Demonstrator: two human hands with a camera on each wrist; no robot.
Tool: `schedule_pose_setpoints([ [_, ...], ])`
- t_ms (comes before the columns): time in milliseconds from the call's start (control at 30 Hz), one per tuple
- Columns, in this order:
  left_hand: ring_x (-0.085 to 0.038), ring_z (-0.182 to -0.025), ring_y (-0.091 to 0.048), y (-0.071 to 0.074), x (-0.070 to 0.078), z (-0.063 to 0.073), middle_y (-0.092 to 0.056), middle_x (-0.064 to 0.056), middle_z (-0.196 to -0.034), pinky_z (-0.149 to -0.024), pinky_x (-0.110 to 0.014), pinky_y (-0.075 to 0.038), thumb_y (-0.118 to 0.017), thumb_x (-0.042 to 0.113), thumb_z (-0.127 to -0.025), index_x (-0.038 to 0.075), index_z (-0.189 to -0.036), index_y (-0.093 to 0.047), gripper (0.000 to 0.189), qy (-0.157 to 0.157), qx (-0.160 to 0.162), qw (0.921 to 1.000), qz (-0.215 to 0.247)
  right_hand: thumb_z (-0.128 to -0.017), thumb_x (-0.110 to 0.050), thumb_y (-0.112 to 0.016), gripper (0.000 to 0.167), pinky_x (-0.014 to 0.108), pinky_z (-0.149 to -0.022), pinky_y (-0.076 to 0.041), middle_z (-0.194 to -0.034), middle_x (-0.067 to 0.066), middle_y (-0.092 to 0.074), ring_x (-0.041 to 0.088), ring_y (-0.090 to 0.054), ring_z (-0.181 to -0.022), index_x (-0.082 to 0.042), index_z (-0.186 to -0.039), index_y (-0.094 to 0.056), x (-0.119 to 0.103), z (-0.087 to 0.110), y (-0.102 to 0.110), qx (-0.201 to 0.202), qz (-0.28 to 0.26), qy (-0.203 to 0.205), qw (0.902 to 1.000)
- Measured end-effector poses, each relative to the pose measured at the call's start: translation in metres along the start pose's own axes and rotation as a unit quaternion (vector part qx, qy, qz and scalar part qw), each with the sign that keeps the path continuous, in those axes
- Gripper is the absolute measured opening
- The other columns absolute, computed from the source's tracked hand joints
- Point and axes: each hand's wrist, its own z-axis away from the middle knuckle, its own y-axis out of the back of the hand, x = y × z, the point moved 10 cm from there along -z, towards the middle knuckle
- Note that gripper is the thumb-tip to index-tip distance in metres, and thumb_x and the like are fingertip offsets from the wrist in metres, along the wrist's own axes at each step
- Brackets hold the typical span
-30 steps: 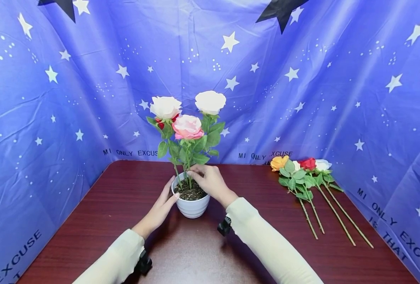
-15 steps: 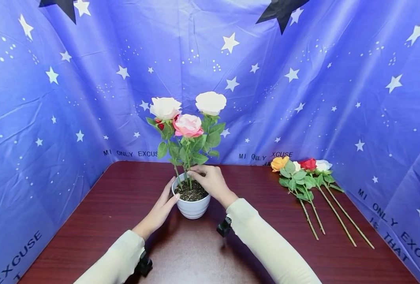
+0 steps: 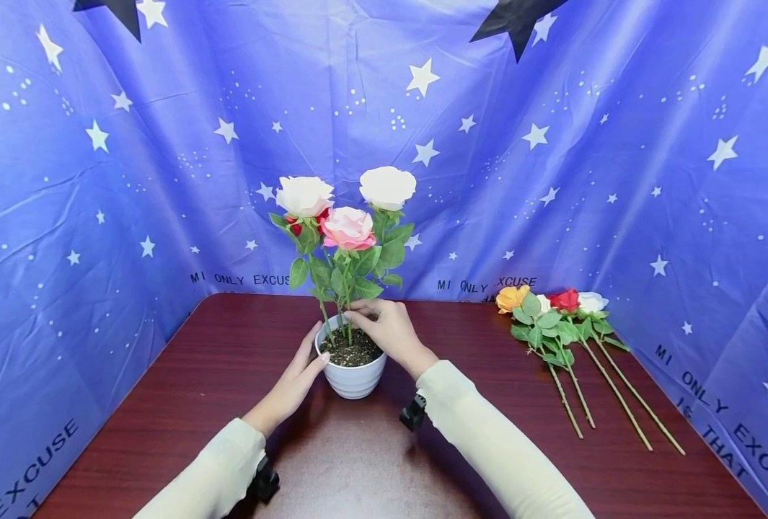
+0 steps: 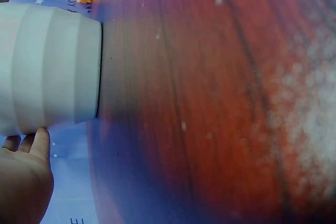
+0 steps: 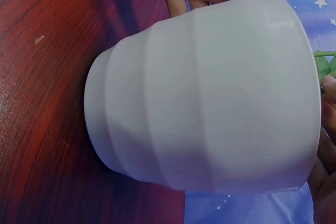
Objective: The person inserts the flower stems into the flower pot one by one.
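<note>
A white ribbed flowerpot (image 3: pixel 354 380) filled with dark soil (image 3: pixel 351 353) stands upright on the table. My left hand (image 3: pixel 295 382) holds its left side, thumb at the front rim and fingers along the side. With thumb and fingertips, my right hand (image 3: pixel 390 333) pinches the stem of a pink rose (image 3: pixel 349 229) above the soil. Two white roses, one on the left (image 3: pixel 304 196) and one on the right (image 3: pixel 388 188), stand behind it in the pot. A red rose (image 3: pixel 295 225) is mostly hidden behind them. In the right wrist view the pot (image 5: pixel 210 98) covers much of the soil side.
Several cut roses lie at the table's right: an orange rose (image 3: pixel 512 298), a red one (image 3: pixel 562 300) and white ones, their bare stems (image 3: pixel 624 396) pointing toward the front. A blue star-printed cloth (image 3: pixel 384 108) encloses the dark red wooden table (image 3: pixel 228 360) at the back and sides.
The pink rose has shifted slightly to the right, its stem still pinched in my right hand. My left hand stays at the pot.
</note>
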Motion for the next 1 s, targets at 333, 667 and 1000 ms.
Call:
schedule_pose_setpoints([
  [333,-0.031,-0.149,-0.015,0.000,0.000,-0.001,-0.014,-0.017,-0.165,-0.118,-0.054,-0.015,-0.046,0.018,-0.108,0.007,-0.161,-0.010,0.065,-0.004,-0.002,1.0000,0.002,-0.092,-0.033,-0.074,0.026,0.023,-0.068,-0.055,-0.092,-0.006,-0.076,0.001,-0.069,-0.077,-0.011,-0.107,-0.077,0.004,0.002,0.000,-0.010,0.002,-0.016,0.9998],
  [667,-0.030,-0.148,-0.017,0.000,0.000,0.000,-0.016,-0.016,-0.164,-0.118,-0.053,-0.016,-0.048,0.019,-0.107,0.009,-0.161,-0.011,0.066,0.004,0.000,1.0000,0.003,-0.091,-0.028,-0.076,0.021,0.024,-0.065,-0.055,-0.081,-0.009,-0.074,-0.001,-0.068,-0.073,-0.013,-0.106,-0.077,0.005,0.008,0.005,-0.007,-0.023,-0.006,0.9997],
  [1000,-0.029,-0.149,-0.015,0.000,-0.002,-0.001,-0.015,-0.016,-0.165,-0.119,-0.051,-0.015,-0.048,0.019,-0.107,0.009,-0.161,-0.011,0.066,0.006,0.004,1.0000,-0.004,-0.091,-0.026,-0.077,0.019,0.025,-0.066,-0.057,-0.084,-0.008,-0.075,0.004,-0.070,-0.073,-0.013,-0.105,-0.076,0.007,0.016,0.020,-0.011,-0.046,0.012,0.9988],
])
